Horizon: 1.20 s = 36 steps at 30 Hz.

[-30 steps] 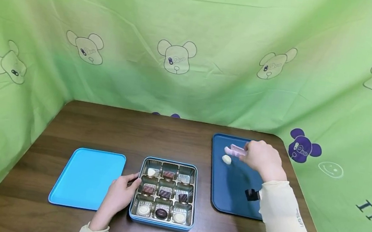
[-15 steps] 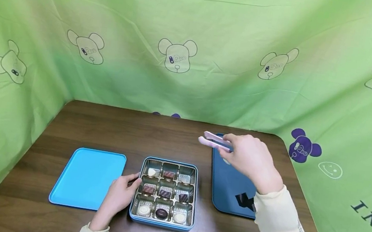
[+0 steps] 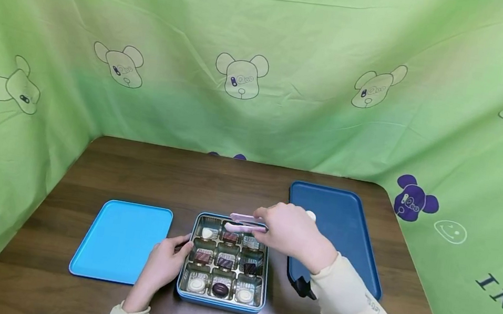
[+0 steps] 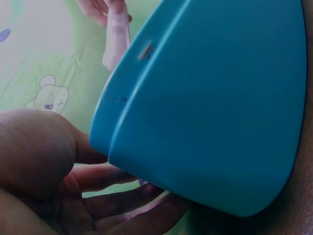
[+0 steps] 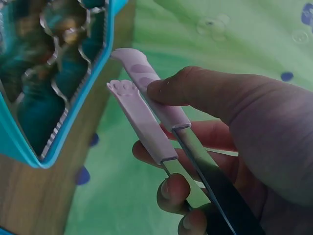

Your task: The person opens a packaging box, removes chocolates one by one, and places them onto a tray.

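Note:
A blue tin [image 3: 219, 304] of chocolates, divided into several compartments, sits at the middle front of the table. White and dark chocolates, some striped, lie in its shiny insert. My left hand [image 3: 162, 262] holds the tin's left side, its thumb at the rim and its fingers along the wall in the left wrist view. In my right hand [image 3: 294, 232] are tongs [image 5: 146, 122] with pink paw-shaped tips and metal arms. In the head view the tips hover over the tin's back row. The right wrist view shows a gap between the tips; nothing is visible in it.
A dark blue tray [image 3: 341, 232] lies to the right, partly under my right forearm, with a white chocolate [image 3: 310, 216] on it. To the left is a flat light blue tray or lid [image 3: 121, 243]. A green printed curtain [image 3: 237, 123] hangs behind the table.
My right hand has carried the tongs leftward from the dark blue tray to above the tin's back row. The left hand has kept its hold on the tin.

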Each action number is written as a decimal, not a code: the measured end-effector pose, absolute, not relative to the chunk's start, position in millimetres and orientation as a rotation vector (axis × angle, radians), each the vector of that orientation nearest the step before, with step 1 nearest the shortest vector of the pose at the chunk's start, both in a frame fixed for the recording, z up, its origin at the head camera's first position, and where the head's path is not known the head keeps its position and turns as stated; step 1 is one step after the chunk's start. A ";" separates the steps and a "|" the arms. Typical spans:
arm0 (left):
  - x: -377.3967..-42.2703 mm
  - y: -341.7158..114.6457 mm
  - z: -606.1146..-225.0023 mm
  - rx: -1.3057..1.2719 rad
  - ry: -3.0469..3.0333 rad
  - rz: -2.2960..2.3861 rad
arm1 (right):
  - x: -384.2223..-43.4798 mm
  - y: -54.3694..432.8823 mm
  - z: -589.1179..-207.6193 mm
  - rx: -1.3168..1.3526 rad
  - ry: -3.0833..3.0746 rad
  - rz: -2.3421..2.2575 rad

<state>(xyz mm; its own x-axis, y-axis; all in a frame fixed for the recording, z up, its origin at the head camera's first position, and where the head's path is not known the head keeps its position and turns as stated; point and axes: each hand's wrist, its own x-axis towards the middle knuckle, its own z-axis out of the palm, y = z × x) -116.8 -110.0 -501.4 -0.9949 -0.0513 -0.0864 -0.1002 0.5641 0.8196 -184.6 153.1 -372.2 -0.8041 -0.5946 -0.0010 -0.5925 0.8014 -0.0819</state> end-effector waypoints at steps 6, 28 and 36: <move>-117.5 -110.3 -501.5 -0.135 2.742 1.426 | -183.3 144.0 -384.0 -1.062 2.956 -0.028; -118.3 -111.1 -503.9 -0.120 2.754 1.421 | -184.8 118.4 -396.1 -1.003 2.925 0.291; -118.5 -110.8 -504.3 -0.111 2.752 1.422 | -184.0 109.9 -397.6 -1.020 2.933 0.337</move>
<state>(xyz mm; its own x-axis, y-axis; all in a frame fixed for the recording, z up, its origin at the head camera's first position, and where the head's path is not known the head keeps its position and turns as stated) -118.5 -110.8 -504.3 -0.9966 -0.0446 -0.0696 -0.0826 0.5766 0.8128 -184.0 109.9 -397.6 -0.7865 -0.6113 -0.0878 -0.6153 0.7634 0.1966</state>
